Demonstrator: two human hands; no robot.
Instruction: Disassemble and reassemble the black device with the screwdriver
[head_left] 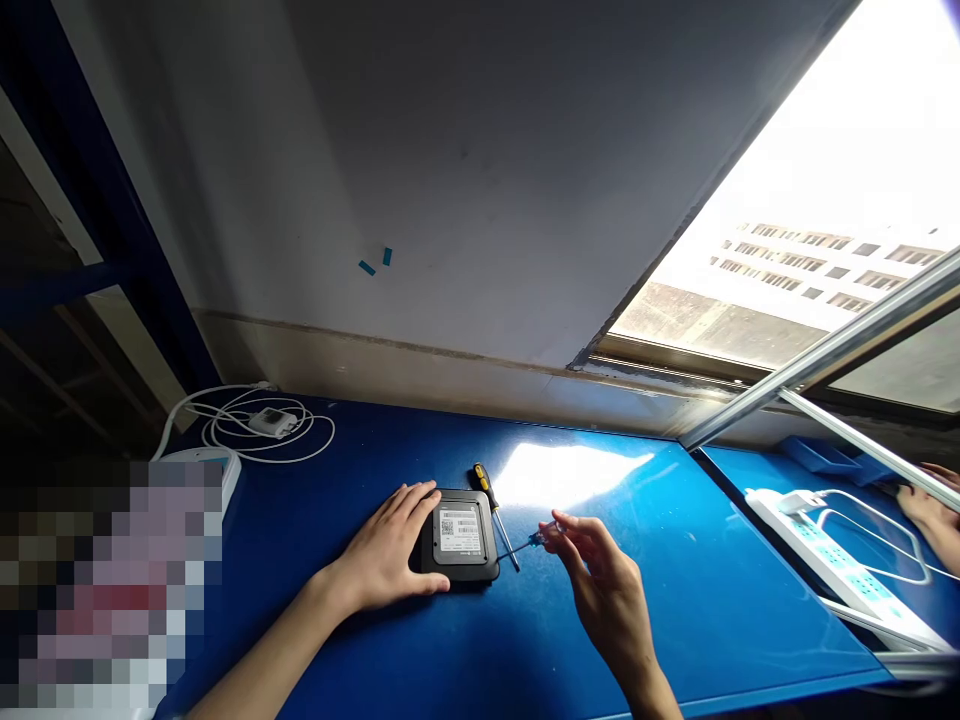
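Note:
A black square device (459,534) with a white printed label lies on the blue table (360,660). My left hand (394,545) rests on its left side, fingers spread over the upper left corner and the thumb along the lower edge. In my right hand (589,555) is a small screwdriver (537,538) with a clear, blue-tinted handle, pinched between thumb and fingers. Its thin shaft points left, and the tip is at the device's lower right side. Behind that shaft lies a yellow-and-black screwdriver (484,482), its metal shaft beside the device's right edge.
Coiled white cable with an adapter (274,422) lies at the back left. A white power strip (840,560) and blue bins (821,456) are beyond the metal frame (750,400) on the right, near another person's hand (930,512). A wall stands behind the table.

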